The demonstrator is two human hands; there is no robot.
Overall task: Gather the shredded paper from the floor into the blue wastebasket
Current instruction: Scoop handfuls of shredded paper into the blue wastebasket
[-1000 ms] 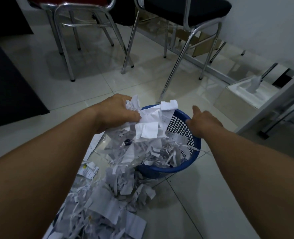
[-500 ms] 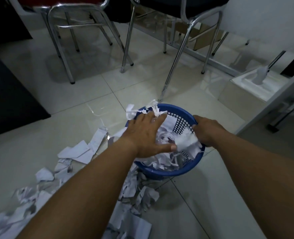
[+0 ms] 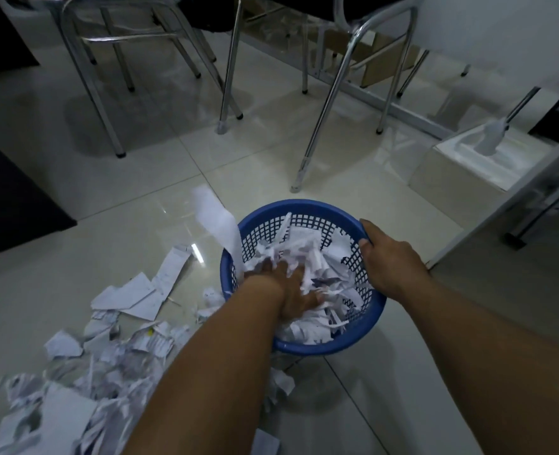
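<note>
Bundle dropped in, tamped down.
Left hand (image 3: pixel 291 290) flattened open onto shredded paper (image 3: pixel 307 333) in blue wastebasket (image 3: pixel 304 349); right hand (image 3: pixel 390 261) gripped it; floor pile (image 3: pixel 114 362) remained.

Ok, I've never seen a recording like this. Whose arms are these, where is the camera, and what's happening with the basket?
There is no machine here. A person wears one camera on the head, pointing forward and down, so the two bare arms coming in from the bottom edge are their own. This head view is the only one.

The left hand lies with its fingers spread on the paper inside the basket, apparently pressing it down. The right hand grips the basket's rim, probably to steady it. More scraps lie on the floor to the basket's left. One white piece hangs over the rim, too blurred to say more. Behind stand chairs, and a white box sits at the right.
</note>
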